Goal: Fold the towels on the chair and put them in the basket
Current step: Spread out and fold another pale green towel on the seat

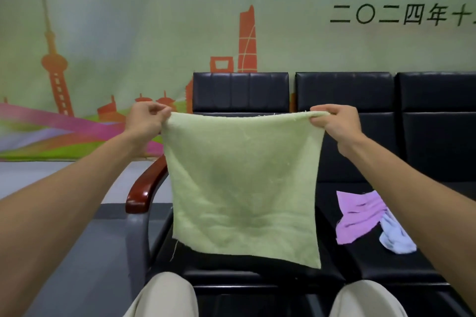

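A light green towel point(243, 185) hangs spread flat in the air above the black chair seat point(257, 269). My left hand point(146, 121) pinches its top left corner, and my right hand point(337, 123) pinches its top right corner. The top edge is stretched taut between both hands, and the bottom edge hangs just over the seat. On the neighbouring seat to the right lie a crumpled pink towel point(360, 216) and a pale blue towel point(394, 238), partly behind my right forearm. No basket is in view.
A row of black padded chairs point(345, 92) stands against a wall banner with a city skyline. A red-brown wooden armrest point(146, 185) sits left of the seat. My knees in beige trousers point(164, 296) are at the bottom edge. Grey floor lies to the left.
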The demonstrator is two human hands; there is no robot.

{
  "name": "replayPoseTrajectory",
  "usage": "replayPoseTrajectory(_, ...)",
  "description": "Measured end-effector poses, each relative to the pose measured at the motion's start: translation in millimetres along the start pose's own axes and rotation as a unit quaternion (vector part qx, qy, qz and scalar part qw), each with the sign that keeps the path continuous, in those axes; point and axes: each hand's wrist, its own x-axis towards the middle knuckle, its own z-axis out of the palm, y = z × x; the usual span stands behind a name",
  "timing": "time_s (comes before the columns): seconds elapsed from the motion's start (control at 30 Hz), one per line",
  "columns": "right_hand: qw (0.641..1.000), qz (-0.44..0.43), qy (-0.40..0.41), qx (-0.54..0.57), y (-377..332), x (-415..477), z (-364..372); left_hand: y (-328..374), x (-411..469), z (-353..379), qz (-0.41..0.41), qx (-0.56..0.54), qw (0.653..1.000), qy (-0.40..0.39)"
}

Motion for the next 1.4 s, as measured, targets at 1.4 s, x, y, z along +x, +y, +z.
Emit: replayPoseTrajectory(1.4, 0.994, 0.09, 0.001, -0.055, 44.4, -10.2, -8.4, -25.0, -26.0, 14.3, -0.026, 0.156, 0.987, -0.018)
